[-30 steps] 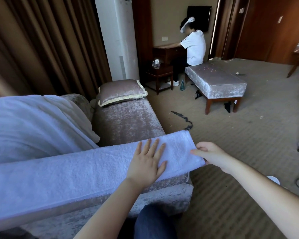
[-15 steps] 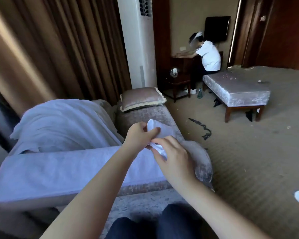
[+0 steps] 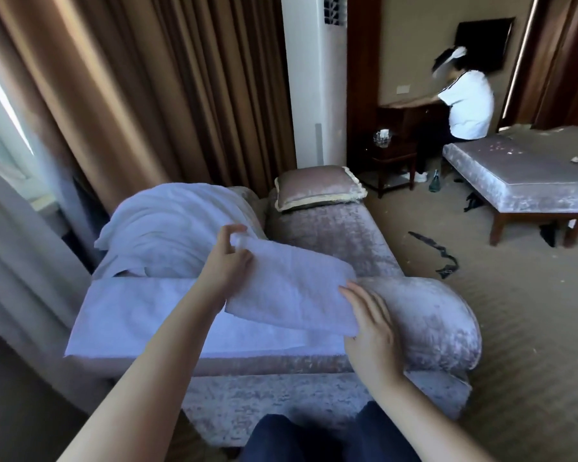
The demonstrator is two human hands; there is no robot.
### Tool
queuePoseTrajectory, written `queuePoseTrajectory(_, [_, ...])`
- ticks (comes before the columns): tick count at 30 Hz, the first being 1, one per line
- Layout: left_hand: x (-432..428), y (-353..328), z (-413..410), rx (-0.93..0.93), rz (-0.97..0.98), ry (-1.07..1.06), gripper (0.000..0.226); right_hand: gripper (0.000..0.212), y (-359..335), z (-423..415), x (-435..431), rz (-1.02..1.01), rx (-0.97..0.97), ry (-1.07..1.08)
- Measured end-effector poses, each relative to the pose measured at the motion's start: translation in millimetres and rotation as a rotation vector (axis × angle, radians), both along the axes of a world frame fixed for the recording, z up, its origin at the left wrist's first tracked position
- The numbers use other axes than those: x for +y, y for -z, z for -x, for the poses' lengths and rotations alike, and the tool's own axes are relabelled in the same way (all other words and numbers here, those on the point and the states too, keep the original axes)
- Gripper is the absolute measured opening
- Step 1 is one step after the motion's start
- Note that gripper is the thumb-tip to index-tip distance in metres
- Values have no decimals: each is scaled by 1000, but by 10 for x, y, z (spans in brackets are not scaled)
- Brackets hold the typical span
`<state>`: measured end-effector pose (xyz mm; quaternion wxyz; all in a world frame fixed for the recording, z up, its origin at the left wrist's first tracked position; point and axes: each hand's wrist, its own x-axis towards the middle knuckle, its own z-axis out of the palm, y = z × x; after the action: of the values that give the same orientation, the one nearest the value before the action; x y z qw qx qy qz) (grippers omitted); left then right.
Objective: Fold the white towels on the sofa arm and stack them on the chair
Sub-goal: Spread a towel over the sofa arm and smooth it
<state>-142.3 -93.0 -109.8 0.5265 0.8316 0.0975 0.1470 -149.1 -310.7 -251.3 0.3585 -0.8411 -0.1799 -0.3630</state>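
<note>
1. Both hands are on one white towel (image 3: 281, 288) that lies lengthwise along the top of the sofa arm (image 3: 424, 315). The left hand (image 3: 226, 265) has curled fingers pinching the far edge of a flap doubled back over the layer below. The right hand (image 3: 372, 331) lies with fairly straight fingers against the near end of that flap, toward the rounded front of the sofa arm.
2. The lower layer of the towel lies flat on the sofa arm, and the flap is lifted and sags between the two hands.
3. Judging by that sag, the towel is soft, limp terry. It looks light and not fragile, and it should grip the plush of the sofa arm rather than slide on it.
4. Limp cloth of this kind will not keep an edge unaided. It is best held at the corners or along the hem with both hands, kept taut, then smoothed flat with an open palm.
5. A loose heap of white towels (image 3: 167, 225) lies just beyond the sofa arm and looks likely to handle the same way.
</note>
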Motion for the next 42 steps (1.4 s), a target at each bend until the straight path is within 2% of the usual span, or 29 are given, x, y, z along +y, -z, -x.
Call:
queuePoseTrajectory(6, [282,475,82,153,-151,-4,39,92,148,-56,-61,195,105,-108])
queuePoseTrajectory(8, [266,501,74,153,-158,-15,36,79,91,-28,-108,249,145,-133])
queuePoseTrajectory(10, [230,491,53,153,-151,-29,34,63,71,18,-165,394,129,-122])
queuePoseTrajectory(11, [209,511,47,137,-189,-51,36,63,65,43,-191,460,128,-108])
queuePoseTrajectory(12, [205,545,50,79,-312,-98,40,68,54,60,-210,496,132,-104])
queuePoseTrajectory(14, [189,625,78,-153,-666,-205,43,75,-40,57,-197,464,145,-101])
queuePoseTrajectory(15, [148,665,95,-287,-785,-218,42,76,-106,30,-161,426,165,-102])
queuePoseTrajectory(17, [-2,730,141,-431,-850,-146,42,80,-232,-87,-35,404,215,-86])
queuePoseTrajectory(20, [-191,989,178,-382,-963,5,48,91,-305,-278,175,455,198,-10])
queuePoseTrajectory(22, [-151,1175,145,-335,-1032,49,55,105,-253,-371,214,481,300,-3])
queuePoseTrajectory(27, [-66,1300,39,-371,-1072,64,57,91,-116,-403,224,426,324,99])
queuePoseTrajectory(29, [-87,1312,35,-382,-1067,55,56,93,-99,-423,216,418,331,46])
queuePoseTrajectory(32, [-73,1326,50,-388,-1074,53,56,92,-106,-383,131,285,351,-26])
queuePoseTrajectory(36, [-80,1322,65,-366,-1074,47,56,87,-18,-158,-90,113,372,169])
queuePoseTrajectory(42, [-114,1297,74,-343,-1085,30,57,38,-149,-96,-87,17,444,165])
